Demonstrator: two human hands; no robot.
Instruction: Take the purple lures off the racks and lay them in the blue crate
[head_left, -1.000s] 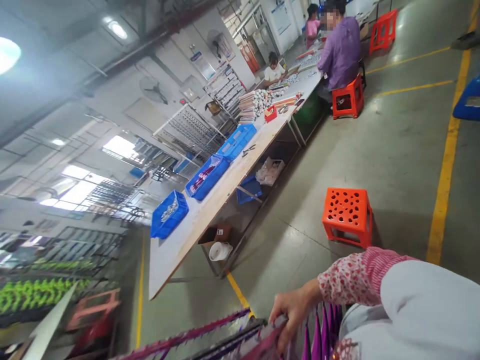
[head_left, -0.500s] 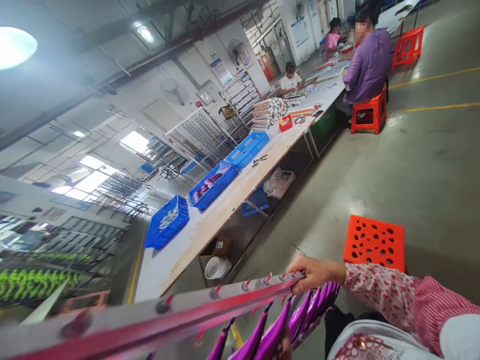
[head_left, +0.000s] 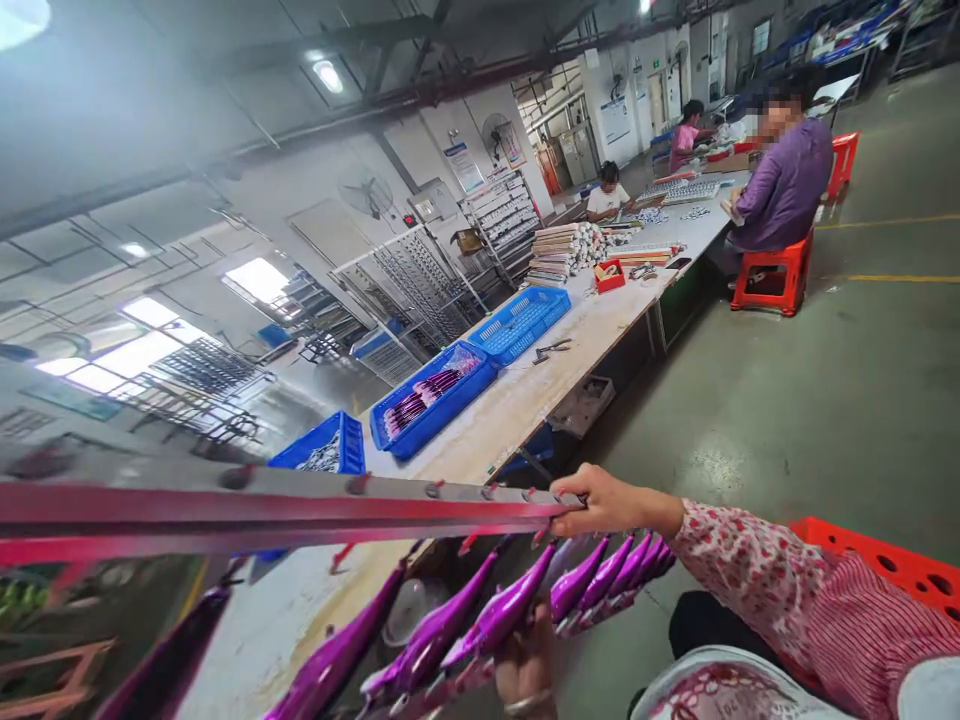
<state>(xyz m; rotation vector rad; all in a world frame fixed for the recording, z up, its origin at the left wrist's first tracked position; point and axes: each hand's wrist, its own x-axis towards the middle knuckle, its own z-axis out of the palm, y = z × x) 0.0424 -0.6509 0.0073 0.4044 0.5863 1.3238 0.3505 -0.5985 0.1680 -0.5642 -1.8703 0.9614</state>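
A long grey bar with red-pink paint on its side crosses the lower view. Several glossy purple fish-shaped lures hang in a slanting row from small hooks along this rack. My right hand, in a flowered sleeve, is closed round the bar's right end. Lower down, my left hand is closed at the lures' lower ends, on what looks like a lower pinkish strip of the same rack; its grip is partly hidden by the lures. The bar's left end is blurred and runs out of view.
A long worktable carries a blue tray with purple pieces, a lighter blue basket, pliers and a red box. Co-workers sit at its far end. A red stool stands at my right.
The bar's left part has risen in view and lies nearly level. My left hand and more lures now show. The view has turned, shifting the table and red stool rightward.
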